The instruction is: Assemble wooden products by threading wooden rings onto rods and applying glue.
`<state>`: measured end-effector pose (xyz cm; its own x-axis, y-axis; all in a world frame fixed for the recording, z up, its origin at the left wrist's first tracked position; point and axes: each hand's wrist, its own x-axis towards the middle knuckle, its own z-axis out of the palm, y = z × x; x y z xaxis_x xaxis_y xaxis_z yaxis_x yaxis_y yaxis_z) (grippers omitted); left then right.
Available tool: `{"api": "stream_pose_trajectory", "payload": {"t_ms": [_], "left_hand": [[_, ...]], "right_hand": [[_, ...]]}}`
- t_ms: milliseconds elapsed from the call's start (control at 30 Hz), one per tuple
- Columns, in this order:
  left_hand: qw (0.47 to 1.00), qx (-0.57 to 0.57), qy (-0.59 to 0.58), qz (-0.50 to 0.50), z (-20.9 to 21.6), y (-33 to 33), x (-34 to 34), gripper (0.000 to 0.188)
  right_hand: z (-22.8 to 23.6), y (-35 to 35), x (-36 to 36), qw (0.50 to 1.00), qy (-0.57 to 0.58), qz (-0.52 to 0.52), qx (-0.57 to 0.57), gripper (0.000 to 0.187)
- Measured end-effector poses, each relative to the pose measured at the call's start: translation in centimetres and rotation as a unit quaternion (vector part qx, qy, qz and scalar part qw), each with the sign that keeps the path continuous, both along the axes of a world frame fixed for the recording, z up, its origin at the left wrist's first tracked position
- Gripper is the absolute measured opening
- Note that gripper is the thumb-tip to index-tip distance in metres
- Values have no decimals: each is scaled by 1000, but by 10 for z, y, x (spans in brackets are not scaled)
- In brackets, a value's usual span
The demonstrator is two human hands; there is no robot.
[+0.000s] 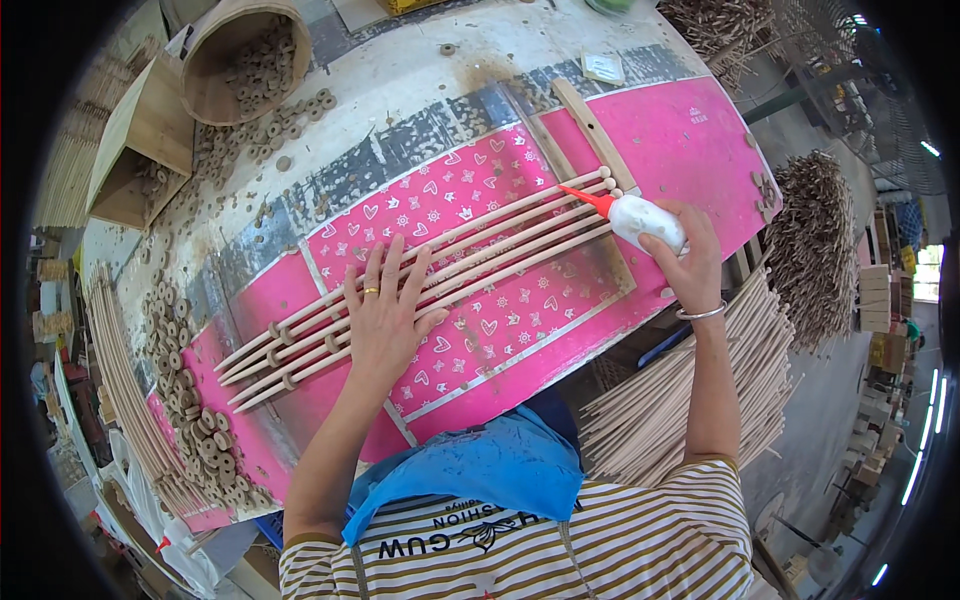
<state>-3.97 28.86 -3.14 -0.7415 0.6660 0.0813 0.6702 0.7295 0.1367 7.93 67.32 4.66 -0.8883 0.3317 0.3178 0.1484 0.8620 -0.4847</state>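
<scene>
- Row of long pale wooden dowels (pixel 440 262) lies side by side on the pink heart-patterned sheet (pixel 520 320) in the middle of the counter, running from the near-left edge toward the far-right corner.
- Small wooden ring beads (pixel 284 337) are threaded on the dowels near their near-left ends; round knobs cap the far-right ends.
- Left hand (pixel 385 320) is flat on the dowels about mid-length, fingers (pixel 372 270) spread apart and pressing down, nothing gripped. Gold ring on one finger.
- Right hand (pixel 690 255) holds a white plastic glue bottle with a red nozzle (pixel 635 217), fingers closed around the bottle body. Nozzle tip sits at the far-right dowel ends, touching or just above them; can't tell which. Silver bangle on that wrist.
- Flat wooden slat (pixel 592 130) lies crosswise just beyond the dowel ends, toward the far-right corner of the counter.
- Loose wooden ring discs (pixel 195 400) are heaped along the counter's left edge and scattered toward the far-left corner, spilling from a tipped round wooden bucket (pixel 222 60).
- Open wooden box (pixel 140 150) sits beside the bucket at the far-left.
- Bundle of spare pale dowels (pixel 690 390) is stacked off the counter's near-right edge, beside the person's right forearm.
- Blue cloth (pixel 480 465) lies across the person's lap at the near edge.
</scene>
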Motion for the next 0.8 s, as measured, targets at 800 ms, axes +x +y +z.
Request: {"api": "stream_pose_trajectory", "payload": {"t_ms": [800], "left_hand": [[1000, 7, 4, 1, -2, 0, 0, 87]], "right_hand": [[-11, -3, 5, 999, 22, -16, -20, 42]]}}
